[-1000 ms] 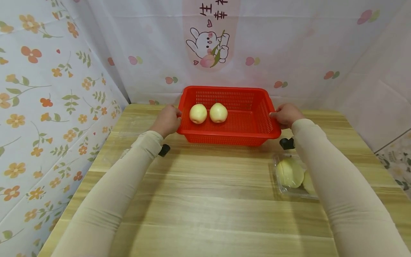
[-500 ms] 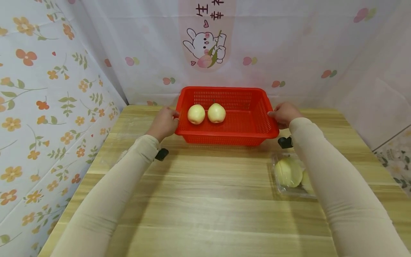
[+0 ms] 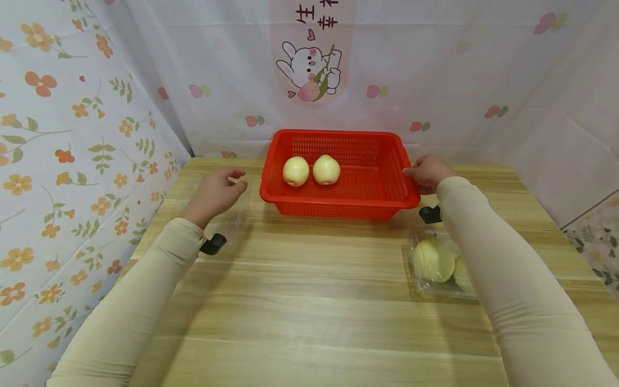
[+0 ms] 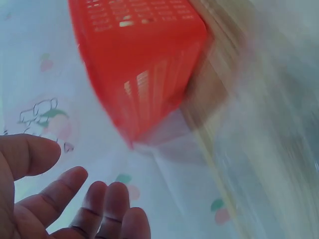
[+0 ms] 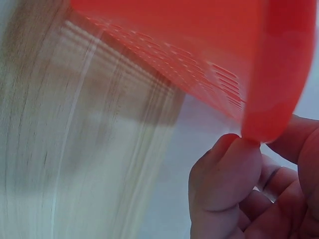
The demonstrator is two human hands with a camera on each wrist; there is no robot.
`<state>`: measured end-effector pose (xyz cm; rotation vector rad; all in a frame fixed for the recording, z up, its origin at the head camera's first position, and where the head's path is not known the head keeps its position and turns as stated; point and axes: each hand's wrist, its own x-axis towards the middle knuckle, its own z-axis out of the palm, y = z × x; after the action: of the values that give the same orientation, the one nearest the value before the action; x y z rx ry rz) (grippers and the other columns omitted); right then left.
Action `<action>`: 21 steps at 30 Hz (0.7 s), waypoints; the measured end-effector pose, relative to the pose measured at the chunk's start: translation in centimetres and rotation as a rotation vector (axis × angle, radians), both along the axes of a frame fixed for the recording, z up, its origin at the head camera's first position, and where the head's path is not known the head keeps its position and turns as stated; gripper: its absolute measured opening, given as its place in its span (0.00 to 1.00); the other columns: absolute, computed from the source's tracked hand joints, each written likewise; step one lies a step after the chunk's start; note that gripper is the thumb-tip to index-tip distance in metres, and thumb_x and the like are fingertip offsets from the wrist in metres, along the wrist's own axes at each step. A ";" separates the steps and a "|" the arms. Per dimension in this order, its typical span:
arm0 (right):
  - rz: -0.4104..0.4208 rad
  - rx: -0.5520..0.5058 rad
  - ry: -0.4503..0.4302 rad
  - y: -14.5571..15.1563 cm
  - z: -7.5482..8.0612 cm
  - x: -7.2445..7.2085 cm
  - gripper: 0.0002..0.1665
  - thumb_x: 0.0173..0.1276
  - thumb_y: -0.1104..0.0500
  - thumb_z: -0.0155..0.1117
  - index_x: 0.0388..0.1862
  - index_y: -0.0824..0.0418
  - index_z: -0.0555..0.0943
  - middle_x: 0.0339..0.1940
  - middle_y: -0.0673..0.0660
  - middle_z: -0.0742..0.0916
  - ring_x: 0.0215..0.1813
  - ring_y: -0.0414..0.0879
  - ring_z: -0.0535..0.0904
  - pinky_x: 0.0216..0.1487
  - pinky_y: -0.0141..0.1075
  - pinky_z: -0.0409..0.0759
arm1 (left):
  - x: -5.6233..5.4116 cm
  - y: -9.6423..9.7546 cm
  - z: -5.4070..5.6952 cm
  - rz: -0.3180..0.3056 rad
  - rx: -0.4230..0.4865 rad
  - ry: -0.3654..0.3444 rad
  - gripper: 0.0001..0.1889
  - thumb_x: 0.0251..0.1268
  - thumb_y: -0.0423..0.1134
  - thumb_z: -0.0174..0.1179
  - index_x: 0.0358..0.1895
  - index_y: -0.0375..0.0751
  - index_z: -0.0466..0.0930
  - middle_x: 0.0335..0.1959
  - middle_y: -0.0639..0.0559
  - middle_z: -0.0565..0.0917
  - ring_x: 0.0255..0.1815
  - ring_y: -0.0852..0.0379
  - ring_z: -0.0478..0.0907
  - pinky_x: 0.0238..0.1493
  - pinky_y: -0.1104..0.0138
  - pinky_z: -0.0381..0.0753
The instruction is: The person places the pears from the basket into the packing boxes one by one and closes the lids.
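Observation:
A red plastic basket (image 3: 345,203) with slotted walls stands at the back of the wooden table. Two pale yellow apples (image 3: 295,171) lie side by side in its left half. My right hand (image 3: 430,173) pinches the basket's right rim; in the right wrist view, thumb and fingers meet at the red rim (image 5: 271,99). To the left, my left hand (image 3: 217,194) is apart from the basket, fingers spread and loosely bent around nothing. The left wrist view has its bare fingers (image 4: 115,201) below the basket's corner (image 4: 149,94).
Near my right forearm sits a clear plastic box (image 3: 435,292) with pale yellow fruit (image 3: 435,259) inside, partly hidden by the sleeve. Another clear plastic container (image 3: 239,217) lies under my left hand. A printed curtain (image 3: 217,54) hangs behind the table.
My left hand has let go of the basket's left rim and moved left, toward the clear container. My right hand stays at the right rim; the basket stands nearly where it was.

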<state>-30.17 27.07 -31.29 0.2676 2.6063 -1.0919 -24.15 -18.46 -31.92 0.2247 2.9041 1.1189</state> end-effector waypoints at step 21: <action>-0.002 0.018 -0.024 -0.1 0.0 -0.2 0.18 0.78 0.55 0.54 0.52 0.71 0.70 0.41 0.66 0.83 0.33 0.52 0.82 0.38 0.42 0.86 | 6.1 -14.3 0.7 0.037 -0.224 -0.312 0.38 0.77 0.57 0.41 0.71 0.23 0.56 0.68 0.21 0.59 0.64 0.25 0.62 0.57 0.36 0.67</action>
<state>-30.38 26.96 -31.27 0.2849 2.5966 -1.0598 -18.05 -32.79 -31.22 -0.0091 2.7287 0.7438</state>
